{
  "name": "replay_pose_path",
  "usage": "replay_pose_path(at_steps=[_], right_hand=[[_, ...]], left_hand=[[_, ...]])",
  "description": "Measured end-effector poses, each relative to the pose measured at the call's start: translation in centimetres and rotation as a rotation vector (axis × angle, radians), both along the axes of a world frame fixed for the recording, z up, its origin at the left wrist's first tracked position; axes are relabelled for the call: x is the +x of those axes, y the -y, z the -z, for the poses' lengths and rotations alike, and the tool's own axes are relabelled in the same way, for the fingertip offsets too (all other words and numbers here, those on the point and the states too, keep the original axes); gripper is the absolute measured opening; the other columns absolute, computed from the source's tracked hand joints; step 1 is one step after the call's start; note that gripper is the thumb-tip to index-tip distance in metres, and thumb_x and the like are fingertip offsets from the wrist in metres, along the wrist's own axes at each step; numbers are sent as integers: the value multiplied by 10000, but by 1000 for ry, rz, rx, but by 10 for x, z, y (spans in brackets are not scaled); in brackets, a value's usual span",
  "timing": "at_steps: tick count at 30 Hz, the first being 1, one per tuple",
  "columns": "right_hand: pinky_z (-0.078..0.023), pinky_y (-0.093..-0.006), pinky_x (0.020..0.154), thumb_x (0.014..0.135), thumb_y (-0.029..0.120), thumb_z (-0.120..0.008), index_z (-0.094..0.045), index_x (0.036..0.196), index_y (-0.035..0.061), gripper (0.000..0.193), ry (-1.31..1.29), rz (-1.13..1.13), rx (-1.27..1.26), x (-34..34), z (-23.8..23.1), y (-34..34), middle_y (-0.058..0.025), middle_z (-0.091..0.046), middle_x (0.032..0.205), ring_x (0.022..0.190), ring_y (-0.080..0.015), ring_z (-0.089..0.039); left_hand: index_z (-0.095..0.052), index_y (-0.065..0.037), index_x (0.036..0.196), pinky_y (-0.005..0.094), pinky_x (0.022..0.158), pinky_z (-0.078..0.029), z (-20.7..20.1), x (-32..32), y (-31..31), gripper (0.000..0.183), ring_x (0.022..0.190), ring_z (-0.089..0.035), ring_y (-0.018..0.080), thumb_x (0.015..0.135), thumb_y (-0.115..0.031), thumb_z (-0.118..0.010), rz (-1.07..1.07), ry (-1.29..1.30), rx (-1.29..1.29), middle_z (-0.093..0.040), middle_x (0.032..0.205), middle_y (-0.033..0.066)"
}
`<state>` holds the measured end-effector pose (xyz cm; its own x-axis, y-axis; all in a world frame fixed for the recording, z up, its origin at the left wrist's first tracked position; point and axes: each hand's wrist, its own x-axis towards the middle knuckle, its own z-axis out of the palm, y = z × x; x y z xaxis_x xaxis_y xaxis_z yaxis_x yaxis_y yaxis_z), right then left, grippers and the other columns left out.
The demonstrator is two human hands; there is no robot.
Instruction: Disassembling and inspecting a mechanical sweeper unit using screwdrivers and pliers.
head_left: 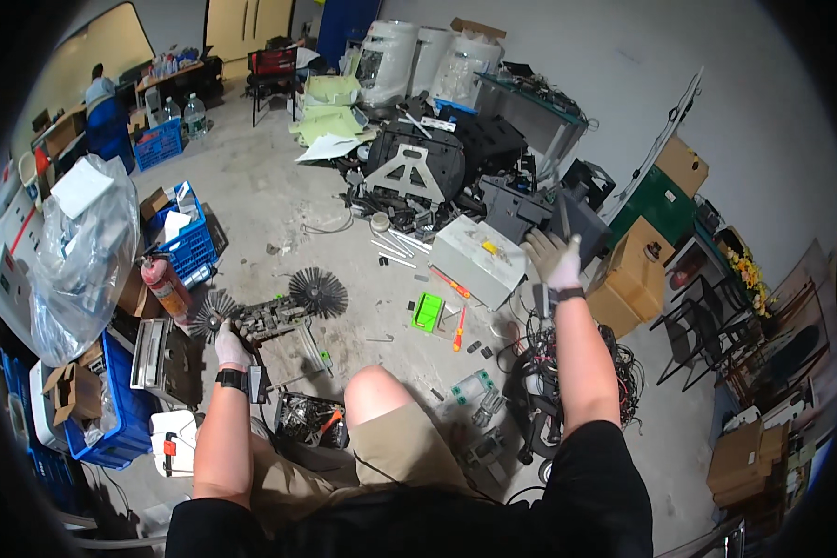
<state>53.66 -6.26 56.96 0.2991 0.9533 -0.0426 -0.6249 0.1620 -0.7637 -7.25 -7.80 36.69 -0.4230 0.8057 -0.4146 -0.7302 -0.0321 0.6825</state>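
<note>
My left hand (233, 352), in a pale glove, is closed on the near left end of a dirty metal assembly with two round black bristle brushes. One brush (320, 292) is at its far right end, and the other brush (213, 313) sits just beyond my fingers. A grimy frame (271, 318) joins the two. My right hand (558, 262), also gloved, is raised with its fingers spread and holds nothing. It is nearest to a white-grey box (480, 261) and a dark bin (516, 210).
Screwdrivers (459, 329), a green tray (428, 312) and metal rods lie on the floor ahead. Tangled cables (614, 372) are beside my right arm. A tray of screws (297, 418) is near my knee. Blue crates (111, 409) and a fire extinguisher (164, 282) stand left.
</note>
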Motion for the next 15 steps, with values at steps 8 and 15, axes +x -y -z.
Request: replay_pose_path(at_steps=[8, 15], right_hand=[[-519, -326, 739, 986, 423, -370, -504, 1179, -12, 494, 892, -644, 79, -178, 58, 19, -133, -638, 979, 805, -199, -642], [-503, -308, 718, 996, 293, -391, -535, 1140, -27, 379, 1032, -636, 141, -207, 62, 67, -112, -637, 894, 734, -162, -608]], left_hand=[[-539, -116, 838, 289, 457, -396, 1, -22, -18, 237, 503, -444, 145, 925, -334, -500, 82, 46, 24, -459, 603, -7], [-538, -126, 869, 303, 479, -395, -27, 7, -18, 224, 516, -435, 148, 921, -341, -498, 87, 67, -38, -455, 629, -13]])
